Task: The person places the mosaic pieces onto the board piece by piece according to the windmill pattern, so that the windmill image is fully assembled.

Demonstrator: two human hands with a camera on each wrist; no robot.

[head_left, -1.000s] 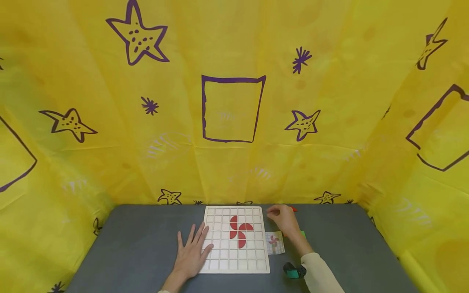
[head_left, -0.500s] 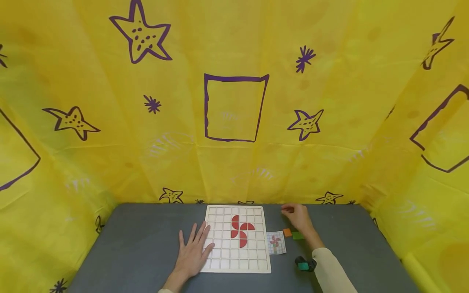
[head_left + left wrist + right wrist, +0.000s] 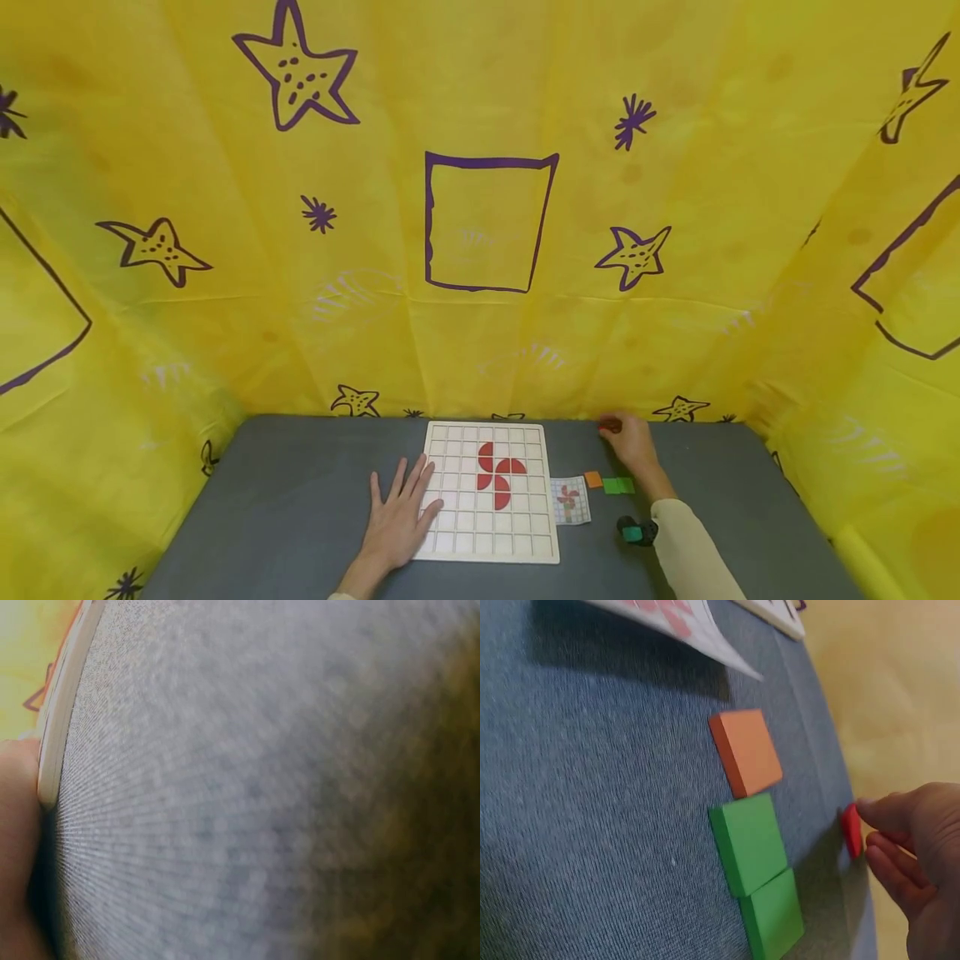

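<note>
My left hand (image 3: pixel 397 521) lies with spread, straight fingers over the left edge of a white gridded board (image 3: pixel 450 542). Red curved pieces (image 3: pixel 502 500) form a pinwheel on that board. Near the table's back edge, right of the board, my right hand (image 3: pixel 632 443) pinches a small red piece (image 3: pixel 851 831) between thumb and fingers. The right wrist view shows the thumb at the piece's upper side; part of the hold is hidden. Only a sliver of the left hand (image 3: pixel 19 825) shows at the board's edge in the left wrist view.
A small pattern card (image 3: pixel 561 508) lies against the board's right side, one edge curling up. Beside it are an orange square tile (image 3: pixel 748 754) and two green tiles (image 3: pixel 751 844) in a row. A yellow patterned cloth (image 3: pixel 480 358) hangs behind the grey table (image 3: pixel 277 500).
My right hand has moved right, away from the board, to the red piece at the back. The orange and green tiles have come into view. My left hand stays on the board.
</note>
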